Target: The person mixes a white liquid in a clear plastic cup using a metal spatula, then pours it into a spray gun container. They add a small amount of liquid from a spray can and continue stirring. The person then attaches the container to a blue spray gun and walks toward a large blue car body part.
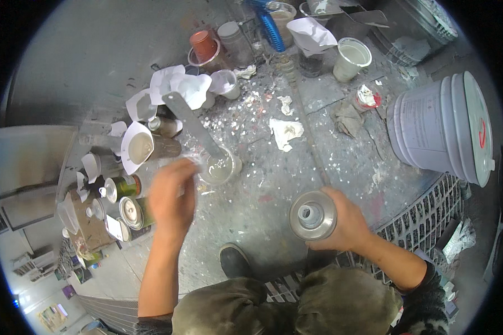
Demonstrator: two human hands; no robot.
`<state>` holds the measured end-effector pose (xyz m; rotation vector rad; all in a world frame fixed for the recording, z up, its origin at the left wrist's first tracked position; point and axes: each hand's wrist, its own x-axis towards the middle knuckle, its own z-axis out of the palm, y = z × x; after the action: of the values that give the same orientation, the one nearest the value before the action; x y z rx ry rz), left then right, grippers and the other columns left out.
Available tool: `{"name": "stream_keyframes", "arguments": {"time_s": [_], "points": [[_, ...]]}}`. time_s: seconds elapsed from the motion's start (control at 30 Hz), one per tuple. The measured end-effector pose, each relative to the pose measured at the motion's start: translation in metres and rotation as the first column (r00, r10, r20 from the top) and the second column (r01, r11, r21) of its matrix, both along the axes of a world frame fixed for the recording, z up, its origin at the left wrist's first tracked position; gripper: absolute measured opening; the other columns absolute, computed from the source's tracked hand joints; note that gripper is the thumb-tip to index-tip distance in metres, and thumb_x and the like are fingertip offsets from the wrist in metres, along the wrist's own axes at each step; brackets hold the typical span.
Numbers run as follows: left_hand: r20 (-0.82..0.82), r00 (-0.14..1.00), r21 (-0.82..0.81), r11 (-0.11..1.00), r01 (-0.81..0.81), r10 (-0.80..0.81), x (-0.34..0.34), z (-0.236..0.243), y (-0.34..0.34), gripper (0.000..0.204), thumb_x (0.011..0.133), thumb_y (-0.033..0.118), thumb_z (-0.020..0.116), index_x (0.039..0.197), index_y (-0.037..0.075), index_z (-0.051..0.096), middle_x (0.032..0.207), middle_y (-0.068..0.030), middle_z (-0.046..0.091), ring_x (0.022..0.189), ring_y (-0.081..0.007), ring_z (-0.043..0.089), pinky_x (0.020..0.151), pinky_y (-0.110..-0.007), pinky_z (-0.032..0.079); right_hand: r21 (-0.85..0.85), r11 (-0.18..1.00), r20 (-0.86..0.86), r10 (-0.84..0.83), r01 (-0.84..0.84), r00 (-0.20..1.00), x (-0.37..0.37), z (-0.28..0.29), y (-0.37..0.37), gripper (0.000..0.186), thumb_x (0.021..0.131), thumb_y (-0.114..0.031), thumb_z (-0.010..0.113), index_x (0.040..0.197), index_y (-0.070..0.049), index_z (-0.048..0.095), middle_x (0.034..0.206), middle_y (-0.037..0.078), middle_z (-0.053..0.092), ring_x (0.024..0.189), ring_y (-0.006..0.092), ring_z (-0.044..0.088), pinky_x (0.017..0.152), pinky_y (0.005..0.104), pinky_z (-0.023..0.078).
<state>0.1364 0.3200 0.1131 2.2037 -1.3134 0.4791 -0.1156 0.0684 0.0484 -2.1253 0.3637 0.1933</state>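
right hand (346,221) wrapped round metal can (312,225), mouth up. left hand (174,187) blurred; can't tell if holding. clear cup (237,168), metal strip (191,123) leaning in it, just beside my left fingers. seems mixing step; next likely needs steady pour.

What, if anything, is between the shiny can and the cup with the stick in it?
Nothing visible, just speckled grey surface between the metal can in the right hand and the clear cup. The left hand is on the cup's other side.
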Motion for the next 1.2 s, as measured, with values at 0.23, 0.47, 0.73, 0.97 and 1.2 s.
{"name": "stream_keyframes", "arguments": {"time_s": [0.23, 0.47, 0.73, 0.97, 1.2], "points": [[0.059, 0.993, -0.022, 0.995, -0.099, 0.100, 0.004, -0.019, 0.002, 0.028, 0.077, -0.015, 0.071, 0.098, 0.004, 0.069, 0.101, -0.0140, 0.074, 0.090, -0.0313, 0.072, 0.078, -0.037, 0.057, 0.077, 0.996, -0.030, 0.057, -0.055, 0.998, -0.005, -0.009, -0.004, 0.109, 0.060, -0.043, 0.094, 0.146, -0.004, 0.040, 0.138, 0.022, 0.056, 0.124, 0.0415, 0.060, 0.101, 0.0480, 0.052], [-0.320, 0.913, 0.087, 0.967, -0.238, 0.253, 0.004, -0.013, -0.006, 0.017, 0.087, -0.007, 0.068, 0.101, 0.003, 0.070, 0.098, -0.0136, 0.074, 0.086, -0.0261, 0.073, 0.077, -0.033, 0.056, 0.174, 0.971, 0.013, 0.166, -0.166, 0.986, 0.018, -0.002, 0.009, 0.110, 0.062, -0.047, 0.092, 0.147, -0.004, 0.037, 0.139, 0.022, 0.056, 0.124, 0.0429, 0.060, 0.102, 0.0485, 0.051], [-0.929, 0.349, -0.022, 0.924, -0.382, 0.122, -0.025, 0.075, 0.042, 0.020, 0.094, -0.003, 0.068, 0.114, 0.000, 0.067, 0.101, -0.0018, 0.071, 0.089, -0.0090, 0.065, 0.082, -0.025, 0.052, 0.263, 0.881, 0.153, 0.364, -0.393, 0.919, 0.086, 0.049, 0.061, 0.110, 0.064, -0.050, 0.089, 0.147, -0.002, 0.035, 0.137, 0.027, 0.056, 0.122, 0.0433, 0.061, 0.102, 0.0498, 0.049], [-0.365, 0.920, 0.180, 0.980, -0.081, 0.143, -0.053, 0.140, 0.111, 0.025, 0.080, -0.009, 0.073, 0.102, 0.002, 0.073, 0.100, -0.0112, 0.076, 0.087, -0.0273, 0.072, 0.077, -0.035, 0.056, 0.228, 0.827, 0.285, 0.447, -0.513, 0.848, 0.142, 0.099, 0.141, 0.106, 0.064, -0.047, 0.088, 0.142, 0.003, 0.037, 0.126, 0.028, 0.062, 0.114, 0.0432, 0.065, 0.096, 0.0480, 0.053], [-0.168, 0.942, 0.267, 0.933, -0.241, 0.291, -0.048, 0.124, 0.169, 0.037, 0.076, -0.008, 0.072, 0.111, 0.003, 0.067, 0.100, -0.0110, 0.073, 0.081, -0.0294, 0.068, 0.072, -0.039, 0.054, 0.186, 0.841, 0.165, 0.483, -0.508, 0.860, 0.182, 0.102, 0.213, 0.105, 0.061, -0.046, 0.093, 0.142, -0.005, 0.039, 0.123, 0.022, 0.065, 0.111, 0.0432, 0.066, 0.092, 0.0485, 0.053]]}}
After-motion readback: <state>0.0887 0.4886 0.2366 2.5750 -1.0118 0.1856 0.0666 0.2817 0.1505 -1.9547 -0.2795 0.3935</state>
